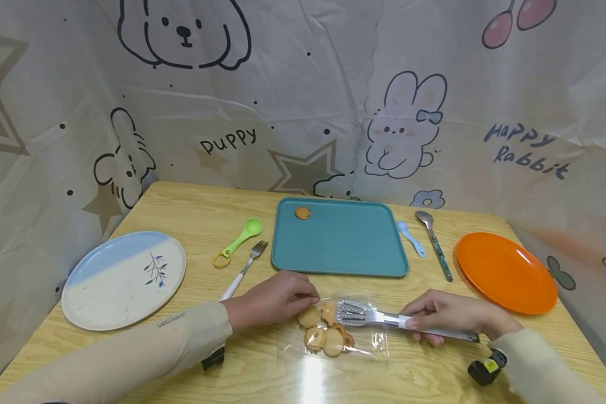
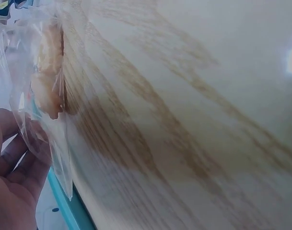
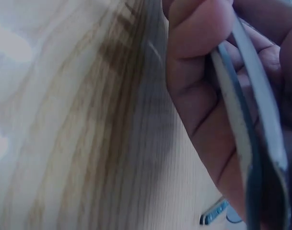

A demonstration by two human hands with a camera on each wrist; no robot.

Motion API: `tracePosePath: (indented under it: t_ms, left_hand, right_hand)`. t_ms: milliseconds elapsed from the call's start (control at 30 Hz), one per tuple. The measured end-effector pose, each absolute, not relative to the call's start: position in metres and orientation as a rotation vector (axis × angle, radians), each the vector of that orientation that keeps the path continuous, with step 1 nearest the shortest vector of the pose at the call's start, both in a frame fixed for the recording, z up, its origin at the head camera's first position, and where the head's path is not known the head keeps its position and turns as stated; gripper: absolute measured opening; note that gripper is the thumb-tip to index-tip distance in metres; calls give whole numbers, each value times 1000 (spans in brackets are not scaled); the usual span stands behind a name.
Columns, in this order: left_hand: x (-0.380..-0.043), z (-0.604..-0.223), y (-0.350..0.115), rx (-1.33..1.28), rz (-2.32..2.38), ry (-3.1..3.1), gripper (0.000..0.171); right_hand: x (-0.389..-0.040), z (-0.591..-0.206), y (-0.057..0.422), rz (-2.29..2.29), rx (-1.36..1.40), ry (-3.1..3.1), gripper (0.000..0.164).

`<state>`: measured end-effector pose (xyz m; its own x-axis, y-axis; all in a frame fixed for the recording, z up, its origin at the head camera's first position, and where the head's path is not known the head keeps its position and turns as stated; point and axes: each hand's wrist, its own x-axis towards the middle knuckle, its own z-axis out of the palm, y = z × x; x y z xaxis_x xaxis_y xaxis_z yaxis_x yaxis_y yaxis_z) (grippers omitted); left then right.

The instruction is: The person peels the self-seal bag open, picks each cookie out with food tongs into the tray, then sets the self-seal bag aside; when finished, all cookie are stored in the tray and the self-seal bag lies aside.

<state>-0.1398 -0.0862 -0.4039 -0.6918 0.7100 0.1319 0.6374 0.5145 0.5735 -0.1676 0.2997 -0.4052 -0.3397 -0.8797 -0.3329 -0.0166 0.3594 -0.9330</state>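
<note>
My left hand [image 1: 278, 301] pinches the upper left edge of a clear plastic bag [image 1: 371, 347] that lies on the table. Several biscuits [image 1: 333, 341] are inside it, some round and some ring-shaped or scalloped. In the left wrist view the bag's film [image 2: 64, 163] stretches past my fingers [image 2: 28, 175]. My right hand [image 1: 449, 314] grips metal tongs [image 1: 391, 320] by their arms. The slotted head of the tongs reaches over the bag's right part, beside the biscuits; whether it is inside the film, I cannot tell. The right wrist view shows the two tong arms [image 3: 261, 91] close together within my fingers.
A teal tray [image 1: 340, 241] behind the bag bears one biscuit [image 1: 302, 212]. To its left are a green spoon [image 1: 242, 235], a fork [image 1: 247, 266] and a blue-white plate [image 1: 111, 292]. On the right lie a small blue spoon [image 1: 412, 240], a metal spoon [image 1: 434, 241] and an orange plate [image 1: 505, 272].
</note>
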Motion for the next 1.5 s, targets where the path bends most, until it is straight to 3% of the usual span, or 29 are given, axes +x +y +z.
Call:
tracePosePath:
  t_ms: [567,800,1167,1333,1500]
  left_hand:
    - [-142,-401,-83,1171,941,2622,18]
    - [-142,-401,-84,1163,947,2622,18]
    - [-140,-407,-83,1127,925,2636,18]
    - [-141,-405,-82,1128,921,2641,18]
    - [-142,-403,-83,1138,908,2643,18]
  right_hand:
    - [-148,-365,383,-1206,-623,1711,29]
    - [-157,-344,408,-1150,-572,1909,30]
    - [-211,-354,323,-942,-420,2412,39]
    - [-235,-360,280,-797,-528,2627,29]
    - [-247,-366,248,-545,-643,2899,35]
